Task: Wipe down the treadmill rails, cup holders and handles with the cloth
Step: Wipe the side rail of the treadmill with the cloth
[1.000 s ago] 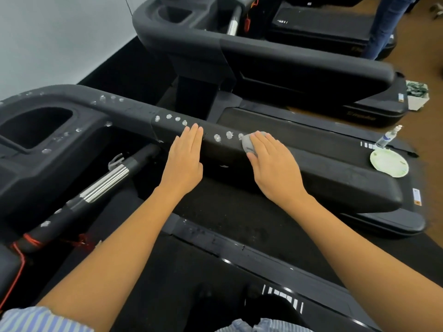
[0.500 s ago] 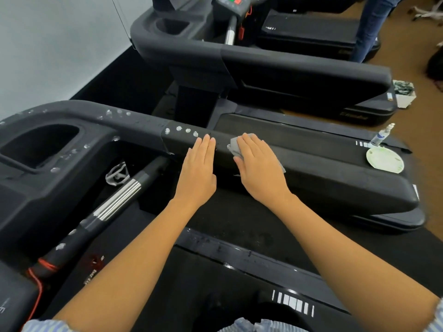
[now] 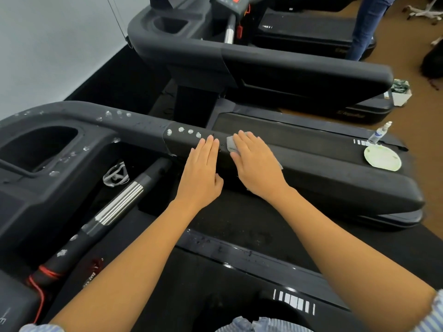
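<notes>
The grey cloth (image 3: 232, 145) lies flat on top of the near treadmill's side rail (image 3: 323, 168), at centre frame. The right hand (image 3: 257, 166) presses it down, fingers straight. Only a corner shows past the fingertips and a sliver by the wrist, so its long axis appears to follow the rail, upper left to lower right.

The left hand (image 3: 200, 173) rests just beside it on the rail, flat, fingers straight, holding nothing.

Right of the hands the rail shows no marks and is judged wiped. Left of them, four white spots (image 3: 181, 129) sit on the rail. More dot the bend, the cup holder (image 3: 40, 147) rim at far left and the handle (image 3: 117, 207) at lower left. All of that is left to wipe, so the task is judged under half done.

A spray bottle (image 3: 380, 133) and a pale disc (image 3: 382, 159) sit at right.
</notes>
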Demonstrator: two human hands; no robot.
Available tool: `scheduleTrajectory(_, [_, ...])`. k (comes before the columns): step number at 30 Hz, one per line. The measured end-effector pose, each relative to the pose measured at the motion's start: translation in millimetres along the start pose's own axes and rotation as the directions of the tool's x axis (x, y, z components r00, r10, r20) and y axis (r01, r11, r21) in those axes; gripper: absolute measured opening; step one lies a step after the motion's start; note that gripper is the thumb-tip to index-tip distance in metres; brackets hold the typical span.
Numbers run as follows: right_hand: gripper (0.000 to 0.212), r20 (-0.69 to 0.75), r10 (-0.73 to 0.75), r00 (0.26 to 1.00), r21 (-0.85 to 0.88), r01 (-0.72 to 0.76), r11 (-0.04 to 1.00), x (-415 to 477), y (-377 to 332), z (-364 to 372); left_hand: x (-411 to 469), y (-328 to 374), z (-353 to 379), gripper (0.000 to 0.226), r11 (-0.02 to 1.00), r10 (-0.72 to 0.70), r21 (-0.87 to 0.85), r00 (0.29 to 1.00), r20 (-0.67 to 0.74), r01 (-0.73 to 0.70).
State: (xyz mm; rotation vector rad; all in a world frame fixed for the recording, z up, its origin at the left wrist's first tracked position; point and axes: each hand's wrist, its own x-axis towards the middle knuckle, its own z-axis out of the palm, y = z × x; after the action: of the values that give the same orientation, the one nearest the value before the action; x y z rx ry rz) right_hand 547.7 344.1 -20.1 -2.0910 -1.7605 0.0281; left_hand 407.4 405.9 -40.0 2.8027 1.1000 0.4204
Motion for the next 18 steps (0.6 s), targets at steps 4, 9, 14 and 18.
scheduleTrajectory(4, [0.041, -0.009, -0.063, 0.998, -0.015, 0.062, 0.998, -17, 12, -10, 0, -2, -2, 0.078, 0.999, 0.024, 0.026, 1.0, 0.019, -0.024])
scheduleTrajectory(9, [0.038, -0.033, 0.058, 0.998, 0.015, -0.058, 0.998, -10, 7, -17, -1, -2, -3, 0.081, 0.999, 0.022, 0.048, 0.999, 0.028, -0.023])
scheduleTrajectory(14, [0.04, 0.005, -0.098, 0.995, -0.051, 0.098, 0.994, 5, -9, -1, 0, -2, -3, 0.082, 0.999, 0.021, 0.025, 0.999, 0.03, -0.022])
scheduleTrajectory(18, [0.045, -0.019, -0.169, 0.985, -0.091, 0.167, 0.982, -10, 2, -1, 0, -4, -2, 0.08, 0.999, 0.027, 0.027, 0.999, 0.031, -0.028])
